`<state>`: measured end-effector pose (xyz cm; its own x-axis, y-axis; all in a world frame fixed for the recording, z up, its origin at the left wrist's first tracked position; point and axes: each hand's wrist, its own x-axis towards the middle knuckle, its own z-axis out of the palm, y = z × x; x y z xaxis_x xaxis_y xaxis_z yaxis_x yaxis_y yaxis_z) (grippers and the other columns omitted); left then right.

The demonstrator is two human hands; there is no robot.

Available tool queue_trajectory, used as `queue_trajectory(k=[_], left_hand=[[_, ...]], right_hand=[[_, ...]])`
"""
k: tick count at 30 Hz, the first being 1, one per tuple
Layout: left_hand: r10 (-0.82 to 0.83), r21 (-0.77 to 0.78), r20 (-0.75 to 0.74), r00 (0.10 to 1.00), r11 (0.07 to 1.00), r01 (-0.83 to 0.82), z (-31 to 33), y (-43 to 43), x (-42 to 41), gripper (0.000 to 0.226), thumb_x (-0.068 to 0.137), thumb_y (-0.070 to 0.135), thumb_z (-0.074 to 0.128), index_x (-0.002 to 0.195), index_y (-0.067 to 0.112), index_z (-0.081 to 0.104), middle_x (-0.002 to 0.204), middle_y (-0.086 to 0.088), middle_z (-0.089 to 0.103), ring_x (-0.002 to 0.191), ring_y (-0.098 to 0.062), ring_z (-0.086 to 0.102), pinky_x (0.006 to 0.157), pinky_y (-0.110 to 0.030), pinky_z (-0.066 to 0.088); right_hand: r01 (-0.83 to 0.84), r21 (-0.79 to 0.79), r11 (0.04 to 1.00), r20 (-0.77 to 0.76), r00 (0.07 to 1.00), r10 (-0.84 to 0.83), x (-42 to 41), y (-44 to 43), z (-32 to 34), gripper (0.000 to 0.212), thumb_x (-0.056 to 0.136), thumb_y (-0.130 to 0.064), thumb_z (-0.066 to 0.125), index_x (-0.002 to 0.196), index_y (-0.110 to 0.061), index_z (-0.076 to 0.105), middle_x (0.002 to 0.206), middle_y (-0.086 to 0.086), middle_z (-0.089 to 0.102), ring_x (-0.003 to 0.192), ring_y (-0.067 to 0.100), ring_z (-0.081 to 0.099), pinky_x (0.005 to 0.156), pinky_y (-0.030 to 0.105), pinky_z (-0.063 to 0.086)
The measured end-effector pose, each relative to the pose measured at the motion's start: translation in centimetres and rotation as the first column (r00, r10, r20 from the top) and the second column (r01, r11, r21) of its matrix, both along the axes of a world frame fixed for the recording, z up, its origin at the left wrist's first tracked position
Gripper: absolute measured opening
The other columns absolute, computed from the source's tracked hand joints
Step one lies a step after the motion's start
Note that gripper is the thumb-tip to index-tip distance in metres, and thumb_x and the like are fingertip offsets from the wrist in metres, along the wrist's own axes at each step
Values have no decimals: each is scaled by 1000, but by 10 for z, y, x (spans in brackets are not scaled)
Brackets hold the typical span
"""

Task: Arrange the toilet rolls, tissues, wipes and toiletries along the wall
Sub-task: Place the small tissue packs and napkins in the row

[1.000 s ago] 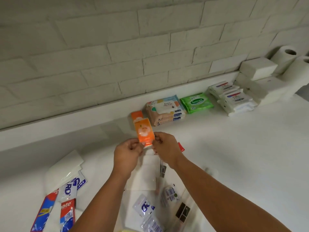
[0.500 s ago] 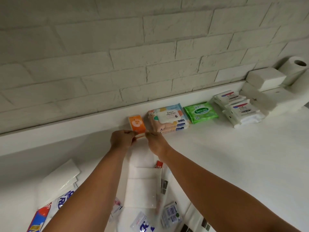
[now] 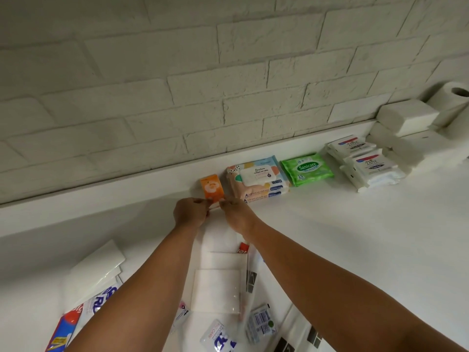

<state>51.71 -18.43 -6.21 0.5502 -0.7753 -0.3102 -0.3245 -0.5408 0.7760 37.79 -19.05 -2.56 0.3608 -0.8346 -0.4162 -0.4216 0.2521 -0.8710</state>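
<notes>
A small orange wipes pack (image 3: 212,187) lies flat on the white counter against the wall ledge. My left hand (image 3: 190,212) and my right hand (image 3: 237,214) pinch its near edge from either side. To its right along the wall sit a pastel wipes pack (image 3: 256,179), a green Sanicare pack (image 3: 306,169), two white Dove packs (image 3: 365,162), white tissue blocks (image 3: 406,118) and a toilet roll (image 3: 453,101).
Near me on the counter lie loose items: white tissue packs (image 3: 217,290), a white packet (image 3: 95,268) at left, toothpaste tubes (image 3: 63,331), small sachets (image 3: 218,336) and a barcoded sachet (image 3: 261,323). The brick wall (image 3: 203,85) backs the ledge.
Both hands carried the orange pack from mid-air forward to the wall and laid it down left of the pastel pack. The view has shifted toward the wall.
</notes>
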Motion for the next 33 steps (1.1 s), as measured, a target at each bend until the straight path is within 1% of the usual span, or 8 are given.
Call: queue_trajectory(k=[2, 4, 7, 11, 16, 24, 29, 33], left_hand=[[8, -29, 30, 1000, 1000, -7, 5, 8, -2, 29, 88, 44, 67, 70, 22, 73, 76, -5, 75, 81, -28, 71, 83, -39, 57], [3, -57, 84, 996, 998, 1, 14, 22, -7, 27, 88, 43, 63, 90, 20, 77, 89, -4, 76, 89, -27, 70, 85, -39, 57], [-29, -126, 136, 990, 991, 46, 32, 47, -17, 20, 90, 34, 62, 99, 23, 75, 102, 2, 75, 94, -21, 68, 89, -34, 54], [-74, -242, 192, 979, 963, 120, 50, 95, -29, 14, 94, 22, 62, 101, 23, 75, 101, 9, 73, 94, -13, 67, 90, -26, 51], [-119, -346, 164, 979, 923, 170, 51, 165, -30, 11, 93, 26, 68, 100, 32, 73, 101, 18, 73, 92, -3, 68, 91, -29, 54], [-329, -260, 194, 924, 891, 372, 39, 276, -32, 18, 94, 28, 67, 110, 29, 73, 109, 17, 70, 100, -3, 64, 93, -27, 53], [-487, -122, 308, 817, 832, 542, 18, 324, -18, 25, 94, 24, 64, 118, 28, 70, 120, 11, 67, 111, -9, 57, 100, -29, 47], [-667, 54, 548, 505, 631, 774, -2, 342, -6, 36, 87, 28, 65, 123, 34, 63, 127, 20, 60, 113, -14, 49, 96, -29, 38]], right_hand=[[-27, -23, 999, -19, 999, 27, -4, 6, 0, 27, 104, -23, 38, 125, -13, 52, 81, -1, 53, 66, 8, 48, 61, 21, 38], [-77, -82, 994, -41, 996, 74, -12, 14, 3, 30, 102, -23, 44, 128, -9, 53, 90, 1, 60, 70, 9, 52, 62, 22, 38], [-96, -160, 982, -46, 995, 90, -26, 29, 12, 34, 101, -21, 49, 129, -3, 54, 125, 15, 61, 103, 24, 60, 81, 27, 43], [-98, -209, 973, -43, 995, 91, -44, 59, 17, 40, 96, -29, 57, 133, -15, 57, 136, 1, 59, 122, 19, 57, 107, 32, 42], [-182, -333, 925, -97, 983, 159, -62, 118, 29, 31, 96, -30, 58, 126, -20, 62, 125, -6, 64, 113, 11, 60, 96, 29, 50], [-292, -428, 855, -294, 940, 173, -59, 222, 27, 35, 93, -37, 59, 126, -23, 61, 128, -9, 63, 112, 10, 59, 91, 20, 43], [-312, -433, 846, -382, 913, 141, -53, 278, 14, 41, 90, -34, 64, 130, -23, 59, 131, -6, 59, 115, 11, 56, 95, 22, 43], [-375, -409, 832, -538, 835, 112, -52, 308, -9, 47, 88, -35, 64, 131, -19, 57, 131, 0, 58, 120, 21, 51, 97, 31, 44]])
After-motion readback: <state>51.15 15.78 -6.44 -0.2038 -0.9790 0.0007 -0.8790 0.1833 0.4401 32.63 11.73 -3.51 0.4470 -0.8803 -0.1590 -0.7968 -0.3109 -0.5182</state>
